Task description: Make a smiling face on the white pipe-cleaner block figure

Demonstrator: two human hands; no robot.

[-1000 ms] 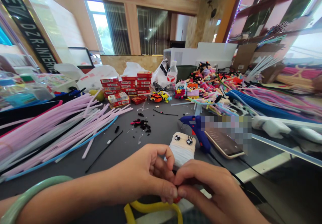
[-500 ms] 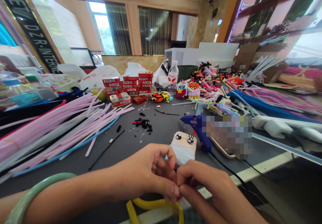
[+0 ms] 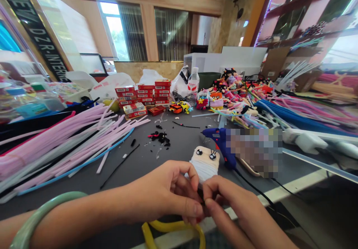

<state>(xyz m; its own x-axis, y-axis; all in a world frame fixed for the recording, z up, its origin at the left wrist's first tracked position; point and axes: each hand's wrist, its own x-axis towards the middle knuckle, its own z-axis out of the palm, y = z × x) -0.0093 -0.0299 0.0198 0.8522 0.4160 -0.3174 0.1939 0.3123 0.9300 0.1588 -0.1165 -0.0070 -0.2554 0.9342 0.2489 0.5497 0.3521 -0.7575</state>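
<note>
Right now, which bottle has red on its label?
The clear bottle, standing right of the red boxes. The blue-capped bottle and green-capped one, far left, show no red.

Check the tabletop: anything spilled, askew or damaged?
Loose black scraps lie scattered on the dark tabletop, nearer than the red boxes, with pale wisps around them: that patch looks untidy. Nothing looks plainly spilled or broken.

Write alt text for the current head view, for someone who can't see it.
Left hand and right hand hold a small, mostly hidden dark piece above a grey table. Just beyond lie a cream-and-white block with eyes and a blue glue gun; fuzzy pink stems spread at left.
</note>
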